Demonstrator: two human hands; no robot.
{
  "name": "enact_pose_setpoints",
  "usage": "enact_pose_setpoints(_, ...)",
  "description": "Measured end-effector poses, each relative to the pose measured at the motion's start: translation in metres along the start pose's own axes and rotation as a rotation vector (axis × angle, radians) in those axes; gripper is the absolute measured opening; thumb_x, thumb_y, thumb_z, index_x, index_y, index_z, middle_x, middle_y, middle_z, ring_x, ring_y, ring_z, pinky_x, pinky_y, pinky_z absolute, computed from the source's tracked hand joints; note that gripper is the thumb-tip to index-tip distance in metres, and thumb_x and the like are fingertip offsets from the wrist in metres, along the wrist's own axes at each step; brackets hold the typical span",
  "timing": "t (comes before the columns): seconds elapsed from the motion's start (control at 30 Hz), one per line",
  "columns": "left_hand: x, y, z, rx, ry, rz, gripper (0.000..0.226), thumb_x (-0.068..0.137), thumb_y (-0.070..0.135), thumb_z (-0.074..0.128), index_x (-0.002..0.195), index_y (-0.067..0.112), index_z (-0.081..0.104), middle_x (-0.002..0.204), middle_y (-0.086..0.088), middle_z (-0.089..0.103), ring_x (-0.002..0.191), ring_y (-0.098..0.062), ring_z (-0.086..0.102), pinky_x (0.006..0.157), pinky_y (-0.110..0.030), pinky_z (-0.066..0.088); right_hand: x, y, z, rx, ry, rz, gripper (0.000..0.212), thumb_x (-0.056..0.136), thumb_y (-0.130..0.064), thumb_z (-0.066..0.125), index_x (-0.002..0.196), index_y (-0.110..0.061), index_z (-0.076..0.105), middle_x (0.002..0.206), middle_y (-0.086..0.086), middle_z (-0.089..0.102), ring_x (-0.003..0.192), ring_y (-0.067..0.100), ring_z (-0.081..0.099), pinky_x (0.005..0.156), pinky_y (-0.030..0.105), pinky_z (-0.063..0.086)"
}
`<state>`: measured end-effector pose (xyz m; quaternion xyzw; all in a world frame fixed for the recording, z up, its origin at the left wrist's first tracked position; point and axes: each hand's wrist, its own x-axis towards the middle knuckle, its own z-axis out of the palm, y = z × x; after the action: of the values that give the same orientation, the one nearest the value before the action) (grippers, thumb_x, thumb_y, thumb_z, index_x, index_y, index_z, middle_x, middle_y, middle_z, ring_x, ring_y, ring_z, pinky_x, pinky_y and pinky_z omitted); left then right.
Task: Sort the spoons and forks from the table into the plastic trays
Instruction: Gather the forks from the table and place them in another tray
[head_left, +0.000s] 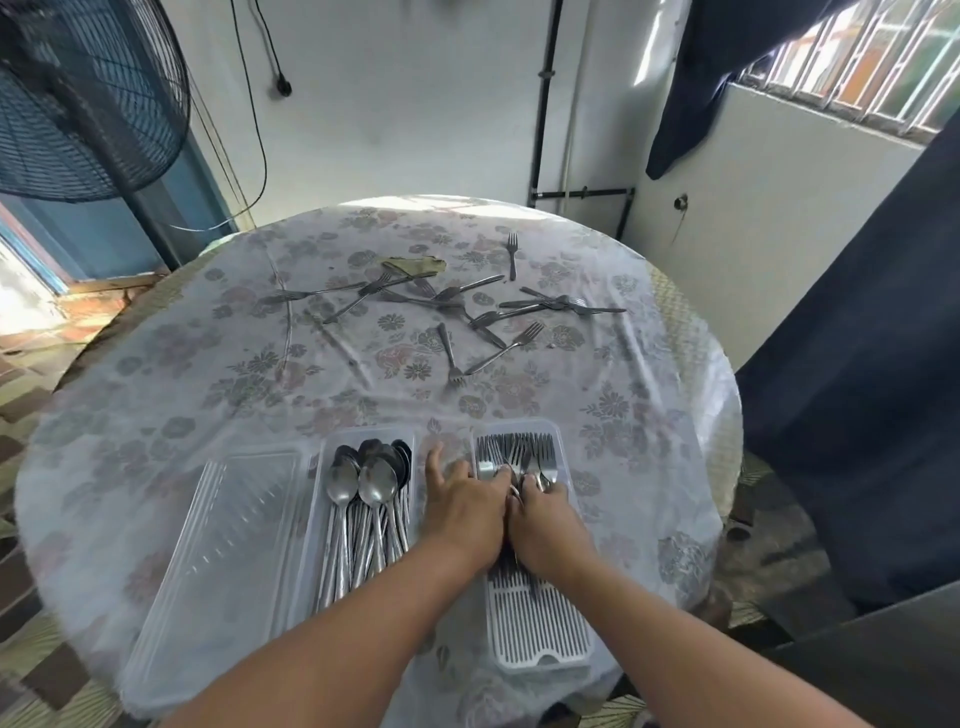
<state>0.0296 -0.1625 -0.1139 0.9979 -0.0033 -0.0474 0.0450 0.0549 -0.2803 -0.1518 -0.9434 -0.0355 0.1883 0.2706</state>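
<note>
Head view, risk: the steel forks (517, 457) bunched in the clear plastic fork tray with white slatted insert (540, 618) could tangle by their tines or spill if a grip slips.
Head view, hands: left hand (462, 506) and right hand (548, 519) pressed side by side, fingers curled on those forks' handles.
Head view, remaining work: loose steel forks (467, 312) scattered on the far bench (156, 395), well apart from both hands.
Head view, spoons: steel spoons (371, 493) lie in the clear plastic middle tray (324, 519), just left of the left hand.
</note>
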Motion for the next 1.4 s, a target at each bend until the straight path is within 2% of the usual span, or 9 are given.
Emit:
enact_pose_setpoints(0.1, -0.004, 0.0, 0.007, 0.067, -0.023, 0.017, 0.072, 0.098, 0.028, 0.058, 0.16, 0.029, 0.022, 0.148, 0.001, 0.053, 0.15, -0.031, 0.024, 0.116, -0.058, -0.022, -0.002, -0.004, -0.008, 0.034, -0.103, -0.042, 0.057, 0.11, -0.027, 0.03, 0.162, -0.006, 0.018, 0.159, 0.025, 0.023, 0.142, 0.043, 0.035, 0.114, 0.045, 0.037)
enact_pose_setpoints(0.17, -0.005, -0.001, 0.007, 0.079, 0.002, 0.007, 0.075, 0.095, 0.027, 0.058, 0.159, 0.024, 0.019, 0.153, 0.002, 0.045, 0.15, -0.031, 0.02, 0.119, -0.059, -0.019, 0.0, -0.004, -0.008, 0.078, -0.103, -0.016, 0.063, 0.109, -0.031, 0.034, 0.164, -0.009, 0.012, 0.163, 0.022, 0.016, 0.145, 0.041, 0.035, 0.115, 0.044, 0.034)
enact_pose_setpoints(0.43, -0.006, 0.001, 0.006, 0.144, -0.064, 0.06, 0.042, 0.096, 0.03, 0.054, 0.138, 0.029, 0.053, 0.147, 0.011, 0.05, 0.15, -0.031, 0.019, 0.117, -0.065, -0.017, 0.001, 0.001, -0.007, 0.019, 0.055, -0.123, 0.03, 0.101, -0.024, 0.043, 0.124, -0.013, 0.059, 0.124, 0.013, 0.056, 0.1, 0.029, 0.058, 0.09, 0.038, 0.052)
enact_pose_setpoints(0.5, -0.004, 0.003, 0.003, 0.157, -0.08, 0.068, 0.042, 0.096, 0.03, 0.053, 0.138, 0.028, 0.051, 0.143, 0.009, 0.053, 0.15, -0.032, 0.02, 0.116, -0.065, -0.02, 0.003, 0.003, -0.006, 0.024, 0.062, -0.12, 0.028, 0.101, -0.024, 0.042, 0.121, -0.017, 0.06, 0.126, 0.012, 0.052, 0.103, 0.03, 0.057, 0.093, 0.04, 0.052)
enact_pose_setpoints(0.67, 0.002, -0.004, 0.003, 0.23, -0.114, 0.128, 0.045, 0.1, 0.036, 0.039, 0.142, 0.03, 0.053, 0.139, 0.01, 0.056, 0.149, -0.035, 0.021, 0.11, -0.065, -0.03, 0.007, 0.005, -0.004, -0.072, 0.026, -0.151, 0.059, 0.103, -0.022, 0.039, 0.161, -0.016, 0.029, 0.146, 0.014, 0.033, 0.13, 0.036, 0.047, 0.104, 0.041, 0.048)
enact_pose_setpoints(0.77, 0.008, -0.005, 0.004, 0.297, -0.163, 0.149, 0.04, 0.098, 0.039, 0.039, 0.13, 0.031, 0.062, 0.131, 0.011, 0.061, 0.146, -0.032, 0.029, 0.103, -0.064, -0.038, 0.015, 0.005, -0.002, -0.257, 0.043, -0.206, 0.054, 0.1, -0.017, 0.041, 0.152, -0.004, 0.038, 0.139, 0.018, 0.039, 0.124, 0.037, 0.044, 0.102, 0.041, 0.048)
enact_pose_setpoints(0.93, 0.014, 0.001, 0.004, 0.372, -0.199, 0.099, 0.058, 0.093, 0.044, 0.051, 0.148, 0.028, 0.043, 0.145, -0.002, 0.049, 0.15, -0.04, 0.018, 0.1, -0.066, -0.04, 0.021, 0.0, -0.013, -0.677, 0.061, -0.411, 0.041, 0.103, -0.023, 0.038, 0.13, -0.004, 0.061, 0.126, 0.018, 0.058, 0.115, 0.035, 0.043, 0.099, 0.043, 0.036)
enact_pose_setpoints(1.23, 0.025, 0.002, 0.004, 0.329, -0.196, 0.049, 0.077, 0.091, 0.039, 0.059, 0.158, 0.03, 0.023, 0.15, -0.004, 0.041, 0.15, -0.044, 0.012, 0.097, -0.065, -0.04, 0.036, 0.001, -0.02, -0.746, 0.064, -0.445, 0.047, 0.099, -0.012, 0.043, 0.143, 0.005, 0.047, 0.147, 0.026, 0.042, 0.127, 0.041, 0.039, 0.107, 0.047, 0.038)
enact_pose_setpoints(1.4, 0.031, -0.002, 0.005, 0.371, -0.205, 0.071, 0.074, 0.092, 0.049, 0.058, 0.158, 0.035, 0.029, 0.158, -0.006, 0.029, 0.151, -0.044, 0.006, 0.096, -0.066, -0.041, 0.039, 0.001, -0.024, -0.538, 0.013, -0.341, 0.08, 0.09, 0.007, 0.059, 0.16, 0.001, 0.021, 0.157, 0.025, 0.027, 0.139, 0.04, 0.037, 0.112, 0.044, 0.044)
